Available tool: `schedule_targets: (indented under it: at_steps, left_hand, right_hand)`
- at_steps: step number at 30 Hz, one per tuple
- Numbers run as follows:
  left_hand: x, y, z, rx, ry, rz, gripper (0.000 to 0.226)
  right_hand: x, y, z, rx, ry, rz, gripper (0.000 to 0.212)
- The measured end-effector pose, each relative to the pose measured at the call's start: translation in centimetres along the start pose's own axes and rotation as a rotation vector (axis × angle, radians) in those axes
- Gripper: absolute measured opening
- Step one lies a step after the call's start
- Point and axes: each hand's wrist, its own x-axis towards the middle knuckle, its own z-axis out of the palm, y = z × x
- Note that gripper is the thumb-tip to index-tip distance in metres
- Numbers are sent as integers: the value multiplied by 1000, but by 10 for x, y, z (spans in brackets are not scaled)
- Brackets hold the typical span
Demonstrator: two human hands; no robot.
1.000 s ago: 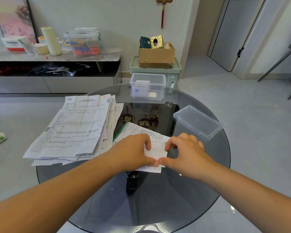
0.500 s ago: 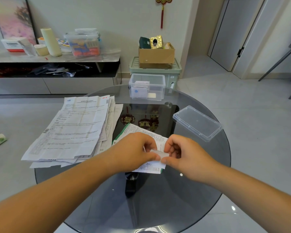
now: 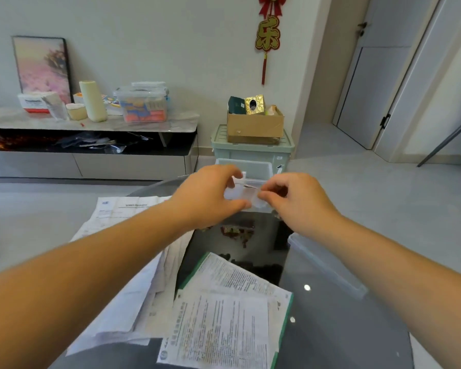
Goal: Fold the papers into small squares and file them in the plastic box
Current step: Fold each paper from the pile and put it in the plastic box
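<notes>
My left hand [image 3: 208,199] and right hand [image 3: 301,203] pinch the paper [image 3: 239,195] by its ends above the box [image 3: 258,169] at the far edge of the surface [image 3: 330,328], likely to guide it in.

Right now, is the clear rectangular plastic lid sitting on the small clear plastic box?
No, the lid lies flat on the glass table beside the right forearm, apart from the box.

My round dark glass table [image 3: 330,328] carried the clear plastic box [image 3: 258,169] at its far edge. A loose pile of papers [image 3: 123,310] sprawled over the left side. Green-edged printed sheets [image 3: 224,320] lay nearest me, touching that pile, and the clear lid [image 3: 325,265] rested on the right.
</notes>
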Motion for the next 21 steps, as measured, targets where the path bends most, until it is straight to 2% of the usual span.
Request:
schedule_targets:
  at_steps: [3,7,10,21]
  left_hand:
    - [40,-26,3,257,-111,13,82]
    - [80,-54,17,435,-292,88,91]
    - [98,-64,26,507,-351,155,96]
    - [113,-65,40,563,-415,214,84]
  right_hand:
    - [57,9,0,0,119,11,10]
    - [117,20,10,-45,133,40,13]
    - [140,32,26,-132,102,58,11]
    - [159,45,53,-347,78,12,16]
